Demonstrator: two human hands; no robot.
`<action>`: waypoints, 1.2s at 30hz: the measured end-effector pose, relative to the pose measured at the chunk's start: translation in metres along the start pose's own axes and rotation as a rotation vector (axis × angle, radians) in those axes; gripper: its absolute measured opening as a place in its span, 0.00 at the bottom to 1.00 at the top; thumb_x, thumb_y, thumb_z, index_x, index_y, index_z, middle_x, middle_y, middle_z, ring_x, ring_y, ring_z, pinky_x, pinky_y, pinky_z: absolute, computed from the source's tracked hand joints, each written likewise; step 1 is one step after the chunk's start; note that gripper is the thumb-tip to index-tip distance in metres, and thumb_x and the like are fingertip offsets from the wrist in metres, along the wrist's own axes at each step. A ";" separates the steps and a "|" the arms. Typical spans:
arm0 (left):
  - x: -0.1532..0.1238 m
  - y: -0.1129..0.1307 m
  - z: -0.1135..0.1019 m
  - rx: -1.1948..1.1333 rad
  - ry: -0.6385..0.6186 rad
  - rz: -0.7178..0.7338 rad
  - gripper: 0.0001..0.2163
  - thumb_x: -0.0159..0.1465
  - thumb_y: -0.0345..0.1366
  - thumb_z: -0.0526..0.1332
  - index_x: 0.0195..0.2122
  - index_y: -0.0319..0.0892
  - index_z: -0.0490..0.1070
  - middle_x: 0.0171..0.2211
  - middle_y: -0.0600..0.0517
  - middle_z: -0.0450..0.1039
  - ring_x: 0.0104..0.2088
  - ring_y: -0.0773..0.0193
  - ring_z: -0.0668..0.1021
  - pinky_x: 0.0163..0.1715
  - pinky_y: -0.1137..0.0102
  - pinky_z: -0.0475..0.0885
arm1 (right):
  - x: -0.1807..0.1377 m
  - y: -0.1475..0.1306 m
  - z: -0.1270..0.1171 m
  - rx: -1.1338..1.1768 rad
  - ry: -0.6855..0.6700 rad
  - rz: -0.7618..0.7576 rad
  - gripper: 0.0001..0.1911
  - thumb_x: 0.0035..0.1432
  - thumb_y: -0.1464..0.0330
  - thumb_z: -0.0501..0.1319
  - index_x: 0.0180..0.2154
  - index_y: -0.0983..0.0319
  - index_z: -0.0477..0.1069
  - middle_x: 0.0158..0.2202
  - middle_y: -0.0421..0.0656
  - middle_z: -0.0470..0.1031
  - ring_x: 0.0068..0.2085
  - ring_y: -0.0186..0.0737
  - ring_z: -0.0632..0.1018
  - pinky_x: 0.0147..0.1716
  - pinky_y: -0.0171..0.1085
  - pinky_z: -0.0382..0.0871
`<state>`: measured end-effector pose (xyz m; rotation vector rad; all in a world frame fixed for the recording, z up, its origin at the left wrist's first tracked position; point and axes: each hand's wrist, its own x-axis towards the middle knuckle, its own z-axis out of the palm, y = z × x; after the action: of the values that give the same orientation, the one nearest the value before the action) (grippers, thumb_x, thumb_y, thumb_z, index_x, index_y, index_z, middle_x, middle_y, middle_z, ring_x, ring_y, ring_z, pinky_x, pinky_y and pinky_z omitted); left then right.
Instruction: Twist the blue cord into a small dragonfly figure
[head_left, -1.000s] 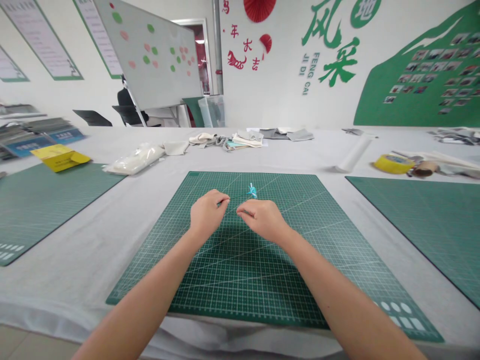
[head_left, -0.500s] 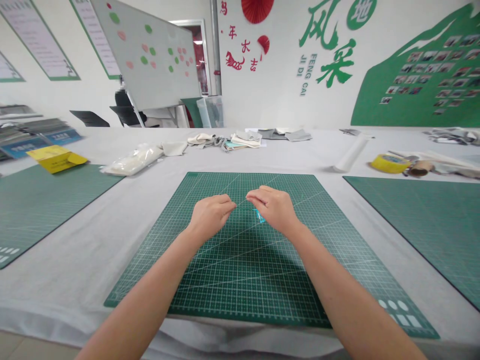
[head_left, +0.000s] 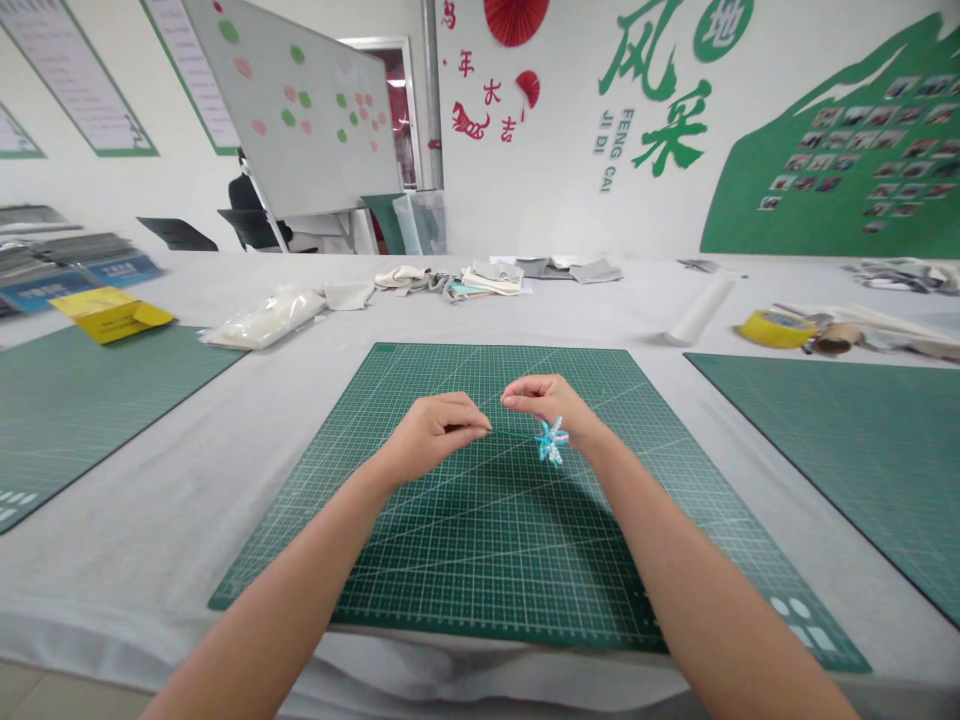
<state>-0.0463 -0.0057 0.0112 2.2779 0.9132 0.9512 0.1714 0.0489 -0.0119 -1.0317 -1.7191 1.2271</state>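
My left hand (head_left: 435,435) pinches the end of a thin green stem (head_left: 516,434) between thumb and fingertips. The stem runs to the right and ends in a small beaded flower (head_left: 553,442) with light blue and clear petals. Just above and behind the flower is my right hand (head_left: 556,402), its thumb and fingertips pressed together. Whatever may be in that pinch is too fine to make out. Both hands are raised over the green cutting mat (head_left: 465,560).
Two more cutting mats (head_left: 840,430) (head_left: 90,400) flank mine. A plastic bag (head_left: 266,318) and a yellow card (head_left: 112,315) lie to the left, fabric scraps (head_left: 487,278) at the back. Yellow tape (head_left: 776,328) and a white roll (head_left: 703,308) are on the right.
The beaded flower, mostly hidden behind my right hand before, now shows fully with its stem. My left hand has shifted slightly right, and my right hand has moved a little right too.
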 end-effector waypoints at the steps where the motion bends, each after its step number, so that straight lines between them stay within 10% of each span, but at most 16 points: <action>1: 0.001 -0.001 -0.001 -0.036 0.037 -0.012 0.07 0.63 0.34 0.59 0.34 0.42 0.78 0.32 0.50 0.76 0.35 0.64 0.76 0.37 0.69 0.70 | 0.000 0.002 0.002 0.027 -0.016 0.010 0.13 0.46 0.59 0.67 0.29 0.63 0.76 0.19 0.35 0.63 0.21 0.29 0.60 0.23 0.33 0.53; 13: 0.003 -0.035 0.003 -0.114 0.509 -0.369 0.10 0.57 0.42 0.64 0.33 0.41 0.78 0.31 0.50 0.77 0.28 0.65 0.73 0.30 0.69 0.67 | -0.007 -0.004 0.030 -0.393 -0.014 -0.122 0.06 0.53 0.66 0.63 0.29 0.61 0.77 0.16 0.34 0.62 0.21 0.30 0.62 0.24 0.32 0.54; 18: 0.003 -0.039 0.004 -0.009 0.504 -0.388 0.09 0.58 0.41 0.62 0.33 0.41 0.78 0.32 0.50 0.79 0.32 0.62 0.76 0.34 0.68 0.69 | -0.016 -0.014 0.041 -0.573 -0.071 -0.327 0.08 0.57 0.71 0.59 0.32 0.59 0.77 0.31 0.39 0.78 0.31 0.35 0.75 0.32 0.33 0.62; 36: -0.003 -0.020 0.009 0.684 0.124 -0.064 0.11 0.66 0.36 0.54 0.36 0.47 0.77 0.35 0.54 0.77 0.35 0.64 0.76 0.30 0.71 0.65 | -0.026 -0.029 0.029 -0.768 0.174 -0.538 0.13 0.65 0.65 0.53 0.38 0.58 0.76 0.34 0.42 0.79 0.36 0.37 0.76 0.37 0.34 0.64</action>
<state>-0.0492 0.0032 -0.0091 2.7311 1.5427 0.8432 0.1499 0.0089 0.0056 -0.9416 -2.1778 0.1146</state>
